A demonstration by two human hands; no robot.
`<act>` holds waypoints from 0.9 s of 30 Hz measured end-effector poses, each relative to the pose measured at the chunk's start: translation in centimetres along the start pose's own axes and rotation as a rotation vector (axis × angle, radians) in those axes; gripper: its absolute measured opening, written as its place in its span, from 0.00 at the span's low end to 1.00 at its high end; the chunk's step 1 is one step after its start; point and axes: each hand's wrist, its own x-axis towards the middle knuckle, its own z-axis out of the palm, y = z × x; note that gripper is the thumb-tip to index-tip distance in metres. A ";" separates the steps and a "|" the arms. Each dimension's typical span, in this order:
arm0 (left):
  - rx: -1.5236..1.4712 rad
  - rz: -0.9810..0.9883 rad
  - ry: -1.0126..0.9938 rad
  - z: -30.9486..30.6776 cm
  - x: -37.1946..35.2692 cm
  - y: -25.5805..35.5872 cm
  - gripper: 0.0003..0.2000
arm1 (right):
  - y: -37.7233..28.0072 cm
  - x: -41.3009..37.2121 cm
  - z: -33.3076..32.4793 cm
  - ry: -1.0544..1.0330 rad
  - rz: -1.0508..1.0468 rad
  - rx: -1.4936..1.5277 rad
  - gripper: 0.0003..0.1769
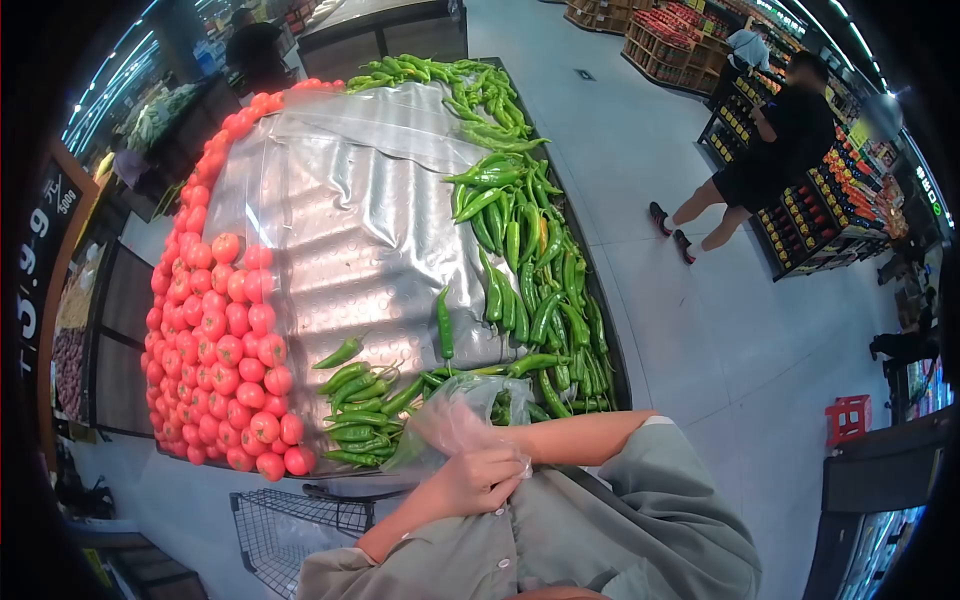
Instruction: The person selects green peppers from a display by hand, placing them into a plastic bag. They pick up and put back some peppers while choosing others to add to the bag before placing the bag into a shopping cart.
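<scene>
My left hand (478,482) is closed on the gathered edge of a clear plastic bag (412,452), close in front of my shirt. My right forearm reaches across from the right, and my right hand (447,422) shows hazily through the film, its fingers blurred by the plastic. Just beyond the bag, green peppers (360,412) lie heaped at the near edge of the display. One single pepper (445,322) lies apart on the silvery liner (370,230).
Red tomatoes (215,350) are stacked along the display's left side; more green peppers (540,270) line the right. A wire shopping cart (290,540) stands below left. A person in black (790,130) is in the right aisle, near shelves. A red stool (848,418) sits farther right.
</scene>
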 end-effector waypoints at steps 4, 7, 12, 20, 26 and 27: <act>0.006 -0.003 0.022 -0.1 0.0 0.1 0.06 | -0.5 -0.7 -0.6 0.105 -0.028 -0.244 0.17; -0.006 0.009 0.053 -0.3 0.0 0.2 0.06 | -0.5 -0.8 -2.5 0.084 -0.046 -0.232 0.17; -0.005 -0.003 0.130 -1.0 0.0 0.2 0.05 | 0.7 -0.5 -5.0 -0.410 -0.319 -0.363 0.20; -0.067 -0.055 0.138 -0.8 0.1 -0.2 0.05 | 1.3 0.0 4.0 -0.057 -0.251 0.039 0.13; 0.017 -0.075 0.163 -1.2 -0.2 -0.3 0.05 | 1.8 -0.8 1.4 0.031 -0.208 0.090 0.02; 0.018 -0.075 0.161 -1.4 -0.2 -0.3 0.05 | 1.9 -0.9 1.0 0.032 -0.201 0.092 0.01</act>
